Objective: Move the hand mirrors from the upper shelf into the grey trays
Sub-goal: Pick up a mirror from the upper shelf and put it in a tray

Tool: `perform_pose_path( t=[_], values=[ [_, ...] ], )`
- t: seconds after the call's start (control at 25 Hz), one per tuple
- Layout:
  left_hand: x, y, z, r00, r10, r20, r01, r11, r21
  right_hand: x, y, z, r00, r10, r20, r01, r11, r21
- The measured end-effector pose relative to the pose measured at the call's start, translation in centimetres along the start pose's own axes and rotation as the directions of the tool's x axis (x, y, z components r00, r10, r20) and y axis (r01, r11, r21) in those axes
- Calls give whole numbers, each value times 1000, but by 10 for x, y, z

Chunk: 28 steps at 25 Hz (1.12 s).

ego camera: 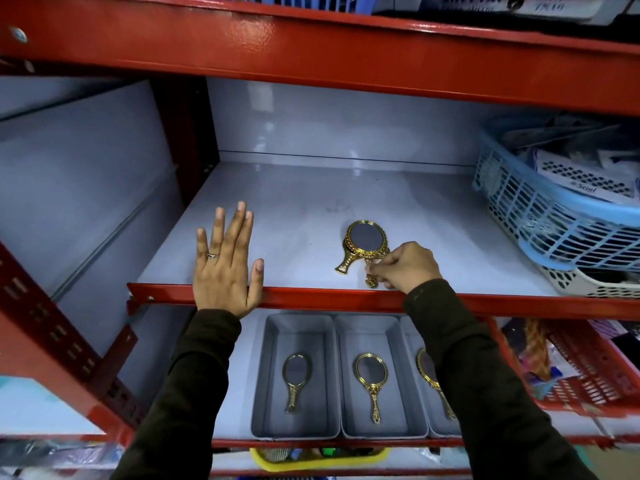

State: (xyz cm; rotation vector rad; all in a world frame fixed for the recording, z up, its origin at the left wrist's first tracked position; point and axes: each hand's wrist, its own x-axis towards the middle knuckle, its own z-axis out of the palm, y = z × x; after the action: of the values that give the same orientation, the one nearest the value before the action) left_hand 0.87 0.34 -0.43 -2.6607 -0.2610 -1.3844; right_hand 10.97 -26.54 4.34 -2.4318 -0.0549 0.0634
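Two gold oval hand mirrors (366, 241) lie stacked near the front of the upper shelf (304, 209). My right hand (405, 265) pinches the handle of one of them at the shelf's front lip. Flat on the shelf edge to the left rests my left hand (225, 265), fingers spread, holding nothing. On the shelf below stand three grey trays side by side: the left tray (268, 375), the middle tray (346, 375) and the right tray (414, 344), half hidden by my right sleeve. Each holds one gold mirror.
A light blue basket (554, 216) full of packets fills the upper shelf's right end, over a white basket (588, 282). A red basket (588, 372) sits right of the trays. Red steel beams frame the shelves. A yellow basket (311, 460) shows below.
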Motion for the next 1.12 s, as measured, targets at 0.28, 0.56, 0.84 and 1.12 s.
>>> perform_pose_path(
  t=[0.28,0.56,0.84,1.12],
  values=[
    [1,2,-4,999,-15,50,15,1000,-2,11,5,-2,986,111,122,-128,982,139],
    [2,3,-9,996,-19,90,20,1000,-18,2,1,-22,922,98,375,-292,811,507],
    [2,5,-12,990,-31,134,34,999,-18,-51,34,-82,897,-85,433,-208,784,585],
    [2,8,-13,985,-52,166,52,999,4,-114,172,-104,765,59,642,-342,881,327]
  ],
)
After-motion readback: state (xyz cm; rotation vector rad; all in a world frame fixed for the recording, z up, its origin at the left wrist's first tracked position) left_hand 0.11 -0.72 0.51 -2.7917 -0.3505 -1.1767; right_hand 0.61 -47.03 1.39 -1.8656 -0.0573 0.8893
